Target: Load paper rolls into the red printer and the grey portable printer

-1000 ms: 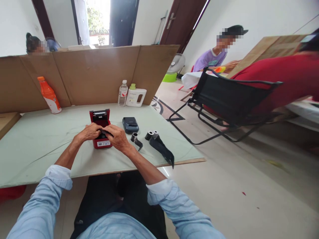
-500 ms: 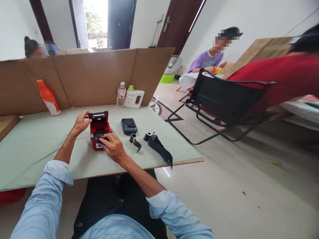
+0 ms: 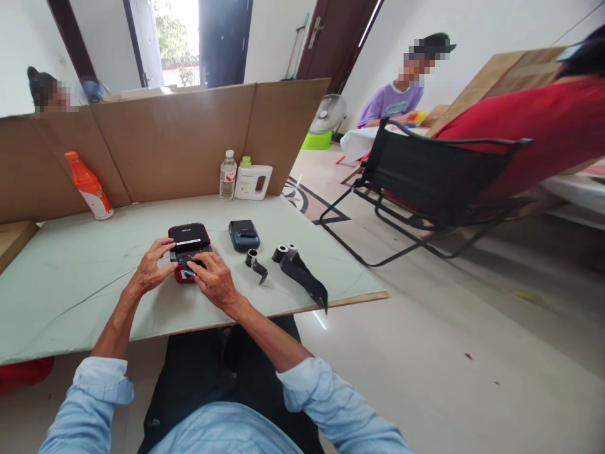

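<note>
My left hand (image 3: 150, 271) rests its spread fingertips on the left edge of the small red plastic printer with a black lid (image 3: 189, 238). My right hand (image 3: 212, 280) clamps curled fingers on its front. The printer sits on the pale green tabletop (image 3: 70, 277), just left of a dark grey printer (image 3: 244, 234).

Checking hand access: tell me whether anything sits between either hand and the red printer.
Nothing visible does. Left hand and right hand both touch the red printer; the blue printer lies apart, to its right.
</note>
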{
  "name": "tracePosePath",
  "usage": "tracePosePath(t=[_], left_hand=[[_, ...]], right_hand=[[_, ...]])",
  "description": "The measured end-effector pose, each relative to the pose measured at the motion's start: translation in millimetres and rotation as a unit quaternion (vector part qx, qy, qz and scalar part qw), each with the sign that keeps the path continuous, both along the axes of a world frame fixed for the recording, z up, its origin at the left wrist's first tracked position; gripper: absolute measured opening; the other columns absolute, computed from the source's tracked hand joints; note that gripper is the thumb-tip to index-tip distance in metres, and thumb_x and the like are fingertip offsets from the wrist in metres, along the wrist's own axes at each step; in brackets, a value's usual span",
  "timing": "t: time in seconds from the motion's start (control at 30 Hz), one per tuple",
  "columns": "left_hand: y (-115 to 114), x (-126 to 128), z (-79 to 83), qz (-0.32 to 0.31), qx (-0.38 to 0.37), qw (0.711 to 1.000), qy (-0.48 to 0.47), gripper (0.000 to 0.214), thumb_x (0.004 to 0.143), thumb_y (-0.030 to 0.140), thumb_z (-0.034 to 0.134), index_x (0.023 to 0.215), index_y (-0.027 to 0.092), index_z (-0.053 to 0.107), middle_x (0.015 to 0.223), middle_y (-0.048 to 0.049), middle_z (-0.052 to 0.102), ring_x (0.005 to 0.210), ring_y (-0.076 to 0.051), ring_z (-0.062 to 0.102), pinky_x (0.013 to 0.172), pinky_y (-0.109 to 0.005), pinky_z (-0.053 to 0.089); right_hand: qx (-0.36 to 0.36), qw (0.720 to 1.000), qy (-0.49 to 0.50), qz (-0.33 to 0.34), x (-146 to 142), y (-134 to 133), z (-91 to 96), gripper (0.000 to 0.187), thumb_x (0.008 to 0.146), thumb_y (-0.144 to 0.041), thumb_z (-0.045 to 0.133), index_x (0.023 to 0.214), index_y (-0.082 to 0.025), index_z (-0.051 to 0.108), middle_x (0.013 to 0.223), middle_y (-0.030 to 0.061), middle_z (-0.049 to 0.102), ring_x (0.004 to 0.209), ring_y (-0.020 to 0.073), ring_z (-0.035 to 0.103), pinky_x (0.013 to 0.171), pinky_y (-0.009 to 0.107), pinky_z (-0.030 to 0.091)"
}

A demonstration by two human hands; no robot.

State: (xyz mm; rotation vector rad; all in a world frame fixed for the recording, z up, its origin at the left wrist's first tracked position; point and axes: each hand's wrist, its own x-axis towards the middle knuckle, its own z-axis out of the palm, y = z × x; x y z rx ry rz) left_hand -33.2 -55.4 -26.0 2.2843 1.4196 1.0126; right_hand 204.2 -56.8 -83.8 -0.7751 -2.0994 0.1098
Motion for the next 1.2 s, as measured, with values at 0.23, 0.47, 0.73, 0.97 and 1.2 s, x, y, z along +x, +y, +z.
tracePosePath(t=[0.23, 0.47, 0.73, 0.97, 1.2], left_hand=[[-5, 6, -15.3, 0.019, 0.052, 0.998, 0.019, 0.054, 0.083, 0.03, 0.077, 0.136, 0.022, 0.07, 0.152, -0.0155, 0.061, 0.145, -0.033, 0.057, 0.124, -0.057, 0.047], [-7, 12, -20.9, 0.063, 0.06, 0.995, 0.047, 0.063, 0.079, 0.027, 0.077, 0.141, 0.021, 0.066, 0.158, -0.0157, 0.056, 0.147, -0.034, 0.055, 0.123, -0.054, 0.049], [-7, 20, -29.0, 0.119, 0.033, 0.991, 0.052, 0.071, 0.078, 0.029, 0.08, 0.146, 0.023, 0.062, 0.161, -0.0173, 0.053, 0.146, -0.037, 0.057, 0.111, -0.052, 0.059], [-5, 23, -30.3, 0.125, 0.038, 0.99, 0.06, 0.067, 0.077, 0.029, 0.082, 0.142, 0.024, 0.064, 0.158, -0.0156, 0.057, 0.145, -0.034, 0.057, 0.113, -0.05, 0.057], [-6, 25, -28.5, 0.118, 0.009, 0.991, 0.061, 0.067, 0.082, 0.029, 0.077, 0.146, 0.021, 0.061, 0.159, -0.0176, 0.056, 0.145, -0.035, 0.057, 0.111, -0.05, 0.058]], right_hand=[[-0.016, 0.999, 0.019, -0.032, 10, 8, 2.9, 0.061, 0.092, -0.033, 0.08, 0.149, -0.023, 0.062, 0.144, 0.0179, 0.063, 0.134, 0.037, 0.058, 0.116, 0.058, 0.049], [-0.087, 0.995, 0.003, -0.039, 25, 36, -8.3, 0.093, 0.082, -0.037, 0.089, 0.161, -0.015, 0.044, 0.159, 0.0259, 0.05, 0.147, 0.0408, 0.051, 0.119, 0.061, 0.047], [-0.11, 0.994, -0.005, -0.023, 28, 41, -12.8, 0.083, 0.086, -0.031, 0.084, 0.159, -0.018, 0.046, 0.157, 0.0238, 0.054, 0.145, 0.0385, 0.054, 0.116, 0.059, 0.05], [-0.112, 0.993, 0.004, -0.031, 28, 43, -17.8, 0.08, 0.086, -0.031, 0.085, 0.157, -0.021, 0.049, 0.156, 0.0222, 0.055, 0.145, 0.0382, 0.054, 0.117, 0.06, 0.05], [-0.142, 0.989, 0.025, -0.027, 26, 38, -17.4, 0.08, 0.09, -0.033, 0.081, 0.16, -0.018, 0.045, 0.158, 0.023, 0.055, 0.146, 0.0365, 0.055, 0.118, 0.055, 0.05]])
